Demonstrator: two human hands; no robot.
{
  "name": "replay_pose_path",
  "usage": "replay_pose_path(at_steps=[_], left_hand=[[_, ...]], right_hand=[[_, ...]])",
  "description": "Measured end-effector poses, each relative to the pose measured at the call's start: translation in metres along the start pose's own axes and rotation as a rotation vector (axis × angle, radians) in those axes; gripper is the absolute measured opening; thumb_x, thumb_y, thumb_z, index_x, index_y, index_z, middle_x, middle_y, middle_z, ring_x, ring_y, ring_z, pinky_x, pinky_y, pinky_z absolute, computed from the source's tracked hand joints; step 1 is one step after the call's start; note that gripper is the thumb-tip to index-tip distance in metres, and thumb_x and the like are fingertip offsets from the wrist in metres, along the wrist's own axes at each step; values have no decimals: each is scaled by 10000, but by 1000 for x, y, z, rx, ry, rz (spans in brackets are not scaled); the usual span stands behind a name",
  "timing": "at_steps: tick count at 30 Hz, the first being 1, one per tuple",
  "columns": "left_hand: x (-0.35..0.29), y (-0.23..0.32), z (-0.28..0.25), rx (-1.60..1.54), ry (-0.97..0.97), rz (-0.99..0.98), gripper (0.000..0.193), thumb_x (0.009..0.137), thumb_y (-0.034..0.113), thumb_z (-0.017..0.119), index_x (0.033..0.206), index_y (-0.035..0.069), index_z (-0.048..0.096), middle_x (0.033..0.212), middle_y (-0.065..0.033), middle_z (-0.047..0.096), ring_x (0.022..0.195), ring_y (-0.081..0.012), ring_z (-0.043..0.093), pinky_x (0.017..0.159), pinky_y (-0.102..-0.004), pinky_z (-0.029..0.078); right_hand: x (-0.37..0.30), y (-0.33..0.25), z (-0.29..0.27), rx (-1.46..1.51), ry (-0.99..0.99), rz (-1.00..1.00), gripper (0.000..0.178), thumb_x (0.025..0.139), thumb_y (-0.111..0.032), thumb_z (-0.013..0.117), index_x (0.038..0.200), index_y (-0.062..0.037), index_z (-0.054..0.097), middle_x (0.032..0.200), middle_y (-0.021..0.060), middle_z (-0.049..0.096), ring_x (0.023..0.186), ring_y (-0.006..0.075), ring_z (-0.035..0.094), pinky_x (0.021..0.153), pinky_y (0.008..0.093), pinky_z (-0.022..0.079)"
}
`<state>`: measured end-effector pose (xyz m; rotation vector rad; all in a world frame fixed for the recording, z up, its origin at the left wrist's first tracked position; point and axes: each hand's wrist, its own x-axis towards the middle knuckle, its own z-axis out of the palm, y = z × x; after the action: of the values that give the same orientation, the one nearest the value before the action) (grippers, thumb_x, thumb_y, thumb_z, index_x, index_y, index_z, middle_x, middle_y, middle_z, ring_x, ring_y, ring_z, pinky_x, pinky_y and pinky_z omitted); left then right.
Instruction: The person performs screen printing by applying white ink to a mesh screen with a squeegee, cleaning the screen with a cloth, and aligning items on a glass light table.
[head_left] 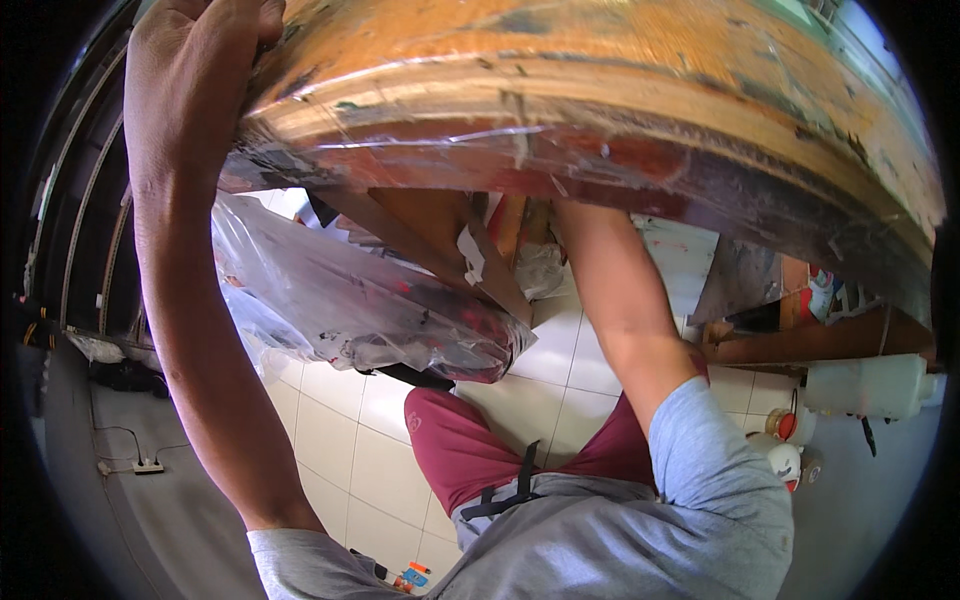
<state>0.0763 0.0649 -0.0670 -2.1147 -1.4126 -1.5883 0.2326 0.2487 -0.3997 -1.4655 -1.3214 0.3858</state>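
At the upper left, my left hand (195, 60) is at the left end of a worn wooden table (560, 75) with paint stains and a clear plastic film along its front edge. Its fingers look curled in, partly cut off by the picture's top, and whatever is in them cannot be made out. My right forearm (615, 270) reaches in beneath the tabletop, whose edge hides the right hand completely. Under the table, left of that forearm, hangs a big clear plastic sheet (330, 285) with dark and red stains. A crumpled clear bag (540, 268) is beside the forearm.
Wooden boards (760, 348) form the table's lower frame. A whitish plastic container (865, 387) lies at the right, near jars with red lids (782, 425). A dark rack (90, 200) stands at the left, above a power strip (148, 466). Pale tiles (385, 480) cover the floor.
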Motion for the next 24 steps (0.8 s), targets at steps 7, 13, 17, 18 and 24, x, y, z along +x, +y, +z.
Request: replay_pose_path(at_steps=[7, 13, 17, 18, 24], left_hand=[[8, -30, -22, 198, -111, -27, 488, 994, 456, 589, 1287, 78, 685, 750, 17, 558, 627, -67, 437, 688, -211, 387], [5, -23, -17, 168, -19, 30, 513, 958, 509, 621, 1187, 65, 738, 659, 38, 478, 627, -50, 440, 635, -220, 328], [7, -24, -18, 179, -30, -71, 504, 979, 484, 615, 1162, 31, 737, 629, 37, 487, 591, -44, 409, 596, -229, 298], [6, -18, -16, 173, -27, -74, 519, 975, 504, 615, 1139, 28, 741, 615, 45, 471, 572, -35, 394, 579, -226, 286], [7, -21, -17, 148, 6, -110, 493, 975, 521, 615, 1105, 66, 754, 585, 43, 495, 515, -21, 378, 520, -202, 265]], right_hand=[[-79, 26, 8, 192, 53, 79, 285, 935, -94, 610, 1199, 8, 638, 1095, 197, 667, 1035, 311, 642, 929, 375, 502], [-157, 50, 1, 328, 10, 238, 301, 933, -99, 615, 1215, 7, 623, 1118, 193, 655, 1051, 305, 631, 940, 375, 495], [-189, 65, -12, 403, -26, 350, 313, 932, -103, 619, 1225, 6, 614, 1133, 191, 648, 1061, 301, 623, 947, 374, 490], [-202, 67, -16, 426, -44, 385, 316, 932, -103, 620, 1228, 6, 611, 1137, 191, 646, 1064, 300, 621, 949, 374, 489], [-212, 77, -46, 507, -76, 488, 335, 930, -108, 625, 1244, 4, 597, 1160, 187, 634, 1080, 294, 610, 959, 374, 481]])
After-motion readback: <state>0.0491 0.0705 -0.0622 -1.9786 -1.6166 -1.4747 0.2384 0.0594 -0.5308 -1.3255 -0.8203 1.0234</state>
